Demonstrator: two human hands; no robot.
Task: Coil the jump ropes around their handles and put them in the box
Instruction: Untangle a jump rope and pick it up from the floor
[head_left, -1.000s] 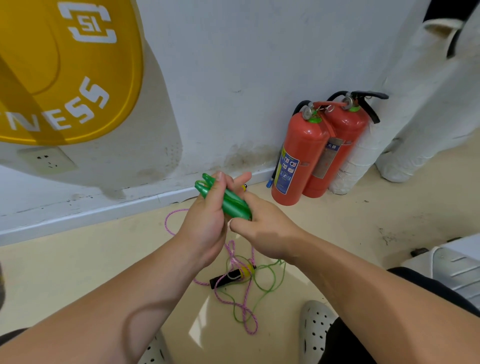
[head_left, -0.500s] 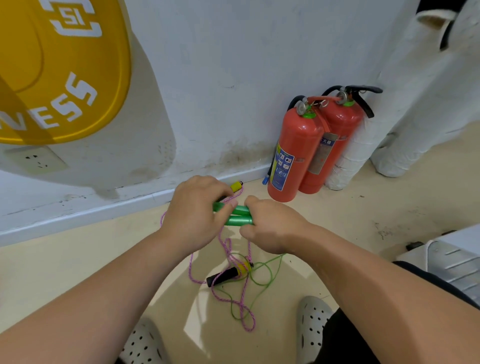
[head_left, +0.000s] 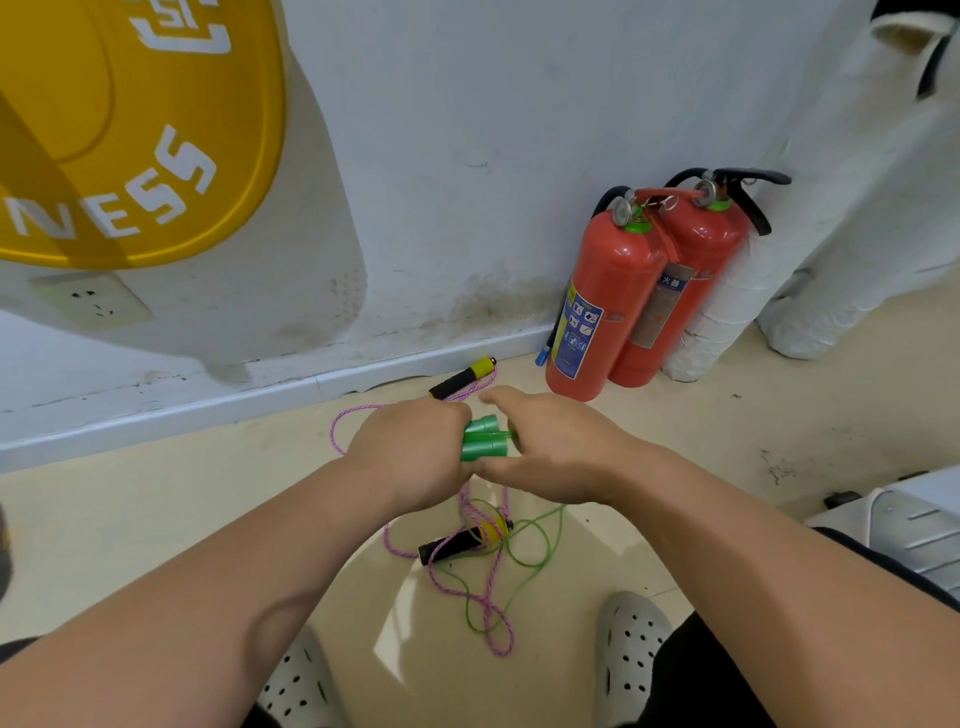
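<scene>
The left hand (head_left: 410, 452) is closed round the green handles (head_left: 483, 441), fingers curled over them. The two handles lie side by side and level, above the floor (head_left: 156, 519). The right hand (head_left: 550, 452) holds their other end from 3 o'clock, forefinger stretched above them and thumb below. The rest of its fingers are hidden, so I cannot tell how tightly it grips.

The green rope (head_left: 530, 551) hangs from the hands toward 6 o'clock and lies in loose loops on the floor. It is tangled with the pink rope (head_left: 467, 587). One black handle (head_left: 457, 543) with a yellow end lies among these loops, at 6 o'clock from the hands. The second black handle (head_left: 460, 379) lies at 12 o'clock from the hands, near the skirting of the wall (head_left: 467, 130), and pink rope runs from it.

Two red fire extinguishers (head_left: 597, 306) stand upright against the wall at 2 o'clock from the hands, touching each other. White wrapped pipes (head_left: 727, 312) rise just beside them at 3 o'clock. A yellow disc (head_left: 130, 130) with white letters fills the 10 o'clock corner, and a wall socket (head_left: 93, 306) sits below it. A white ribbed object (head_left: 904, 530) shows at the 4 o'clock edge. Two white perforated shoes (head_left: 628, 644) sit at 6 o'clock.
</scene>
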